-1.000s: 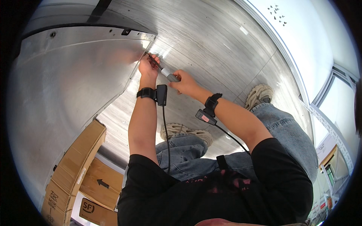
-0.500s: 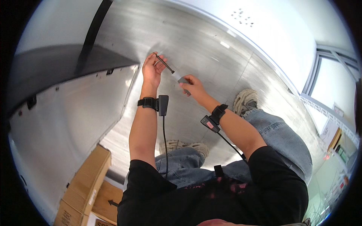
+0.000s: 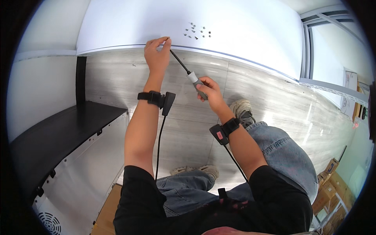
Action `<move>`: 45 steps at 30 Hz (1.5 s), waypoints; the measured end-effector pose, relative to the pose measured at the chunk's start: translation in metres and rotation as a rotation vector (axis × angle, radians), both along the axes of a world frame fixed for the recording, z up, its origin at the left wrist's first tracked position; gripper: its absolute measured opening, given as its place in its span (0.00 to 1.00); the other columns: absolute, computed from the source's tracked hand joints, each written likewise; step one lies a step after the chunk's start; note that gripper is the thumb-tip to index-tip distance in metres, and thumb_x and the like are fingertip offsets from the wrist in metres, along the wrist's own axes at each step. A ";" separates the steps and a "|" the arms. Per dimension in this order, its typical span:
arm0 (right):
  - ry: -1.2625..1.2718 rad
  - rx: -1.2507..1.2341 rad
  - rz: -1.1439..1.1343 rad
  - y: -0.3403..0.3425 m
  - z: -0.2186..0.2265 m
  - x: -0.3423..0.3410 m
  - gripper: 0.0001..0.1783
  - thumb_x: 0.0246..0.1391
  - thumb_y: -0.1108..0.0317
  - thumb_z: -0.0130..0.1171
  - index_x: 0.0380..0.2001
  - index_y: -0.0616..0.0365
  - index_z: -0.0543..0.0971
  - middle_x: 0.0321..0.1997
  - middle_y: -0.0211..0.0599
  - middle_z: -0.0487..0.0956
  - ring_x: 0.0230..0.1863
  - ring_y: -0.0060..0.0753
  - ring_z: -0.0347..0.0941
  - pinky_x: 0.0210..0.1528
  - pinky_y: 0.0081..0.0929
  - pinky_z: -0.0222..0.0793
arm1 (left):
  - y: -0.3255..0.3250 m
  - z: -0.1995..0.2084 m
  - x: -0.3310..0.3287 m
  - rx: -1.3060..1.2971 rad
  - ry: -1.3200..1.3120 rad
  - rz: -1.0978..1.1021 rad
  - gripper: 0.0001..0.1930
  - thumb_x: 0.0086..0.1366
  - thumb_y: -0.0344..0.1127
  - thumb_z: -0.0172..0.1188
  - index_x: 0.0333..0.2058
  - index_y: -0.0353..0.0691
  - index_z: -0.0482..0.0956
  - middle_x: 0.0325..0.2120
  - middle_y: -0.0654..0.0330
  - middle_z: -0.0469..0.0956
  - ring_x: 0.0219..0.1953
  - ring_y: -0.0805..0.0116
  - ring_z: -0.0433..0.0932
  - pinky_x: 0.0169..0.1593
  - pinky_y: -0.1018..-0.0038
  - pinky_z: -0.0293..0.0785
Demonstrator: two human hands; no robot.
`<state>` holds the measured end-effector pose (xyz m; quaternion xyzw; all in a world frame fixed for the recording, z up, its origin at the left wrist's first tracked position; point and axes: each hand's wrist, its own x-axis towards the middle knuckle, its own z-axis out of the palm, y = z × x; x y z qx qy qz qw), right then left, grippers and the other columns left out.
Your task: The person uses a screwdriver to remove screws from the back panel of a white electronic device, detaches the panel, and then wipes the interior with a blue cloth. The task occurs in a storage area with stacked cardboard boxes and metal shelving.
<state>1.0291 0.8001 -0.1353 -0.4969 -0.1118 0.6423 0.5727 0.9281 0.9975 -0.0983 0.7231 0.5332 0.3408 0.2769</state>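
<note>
My right hand (image 3: pixel 209 92) is closed around the grey handle of a screwdriver (image 3: pixel 192 76), whose light collar and dark shaft slant up to the left. The shaft's far end reaches my left hand (image 3: pixel 157 55), where thumb and forefinger are pinched together at the tip. Those fingers hide the tip, and anything small held there cannot be made out. Beyond them, on a white panel (image 3: pixel 243 39), several small screws (image 3: pixel 201 31) lie loosely grouped. Both hands are near the panel's front edge, the left one partly over it.
At left stands a metal cabinet (image 3: pixel 78 168) with a black top ledge (image 3: pixel 58 125). A cardboard box (image 3: pixel 107 211) is at lower left, and grey metal framing (image 3: pixel 306 51) rises at right. Cables trail from the bands on both wrists. My shoes rest on the grey floor (image 3: pixel 196 145).
The view has turned, bringing the white panel and screws nearer the middle. My left fingers have closed into a tighter pinch by the panel's edge. The right hand still grips the screwdriver.
</note>
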 end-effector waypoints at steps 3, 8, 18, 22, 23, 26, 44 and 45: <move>0.016 -0.044 -0.046 -0.005 -0.013 0.003 0.11 0.54 0.66 0.58 0.39 0.59 0.75 0.27 0.28 0.73 0.21 0.20 0.70 0.21 0.20 0.61 | 0.007 -0.025 0.020 0.202 0.212 -0.019 0.07 0.57 0.43 0.65 0.34 0.56 0.86 0.46 0.66 0.73 0.53 0.64 0.64 0.54 0.63 0.58; 0.003 -0.086 -0.093 -0.014 -0.019 0.008 0.11 0.54 0.66 0.58 0.39 0.59 0.75 0.26 0.28 0.72 0.20 0.20 0.69 0.20 0.20 0.61 | 0.004 -0.044 0.033 0.370 0.300 -0.022 0.07 0.56 0.44 0.65 0.33 0.58 0.86 0.50 0.69 0.71 0.58 0.62 0.59 0.58 0.55 0.46; 0.000 -0.083 -0.066 -0.015 -0.019 0.001 0.12 0.54 0.65 0.57 0.39 0.59 0.75 0.27 0.28 0.72 0.21 0.19 0.70 0.20 0.19 0.61 | 0.008 -0.044 0.008 0.316 0.088 -0.131 0.14 0.53 0.37 0.67 0.41 0.50 0.82 0.47 0.66 0.75 0.55 0.61 0.66 0.55 0.62 0.59; -0.030 -0.068 0.000 -0.016 -0.015 -0.022 0.12 0.54 0.65 0.56 0.39 0.59 0.74 0.27 0.29 0.72 0.21 0.20 0.70 0.20 0.20 0.62 | -0.016 -0.029 -0.034 0.260 -0.017 0.015 0.10 0.55 0.36 0.66 0.36 0.42 0.80 0.34 0.63 0.79 0.41 0.64 0.76 0.43 0.72 0.70; -0.026 -0.063 0.036 -0.014 -0.013 -0.033 0.12 0.54 0.65 0.56 0.39 0.59 0.74 0.27 0.29 0.72 0.21 0.21 0.70 0.20 0.20 0.62 | -0.022 -0.032 -0.051 0.141 -0.120 0.068 0.09 0.57 0.37 0.65 0.34 0.41 0.79 0.31 0.62 0.79 0.36 0.66 0.76 0.41 0.73 0.71; -0.053 -0.087 0.155 -0.014 -0.003 -0.065 0.11 0.54 0.65 0.56 0.39 0.59 0.74 0.28 0.30 0.72 0.21 0.22 0.70 0.20 0.20 0.62 | -0.062 -0.044 -0.107 -0.161 -0.384 0.256 0.12 0.63 0.41 0.60 0.28 0.39 0.75 0.23 0.62 0.76 0.26 0.71 0.75 0.34 0.75 0.71; -0.009 -0.179 0.988 -0.089 0.013 -0.233 0.24 0.59 0.54 0.54 0.50 0.61 0.70 0.37 0.34 0.73 0.29 0.25 0.72 0.29 0.24 0.69 | -0.242 -0.016 -0.331 -0.650 -0.900 0.873 0.11 0.71 0.35 0.45 0.49 0.45 0.71 0.36 0.65 0.80 0.32 0.72 0.77 0.35 0.74 0.72; 0.028 -0.186 1.025 -0.090 0.011 -0.238 0.25 0.59 0.54 0.54 0.51 0.62 0.69 0.39 0.35 0.73 0.29 0.25 0.72 0.29 0.24 0.70 | -0.244 -0.018 -0.337 -0.656 -0.877 0.900 0.11 0.71 0.36 0.45 0.49 0.45 0.71 0.36 0.65 0.80 0.32 0.73 0.77 0.35 0.75 0.72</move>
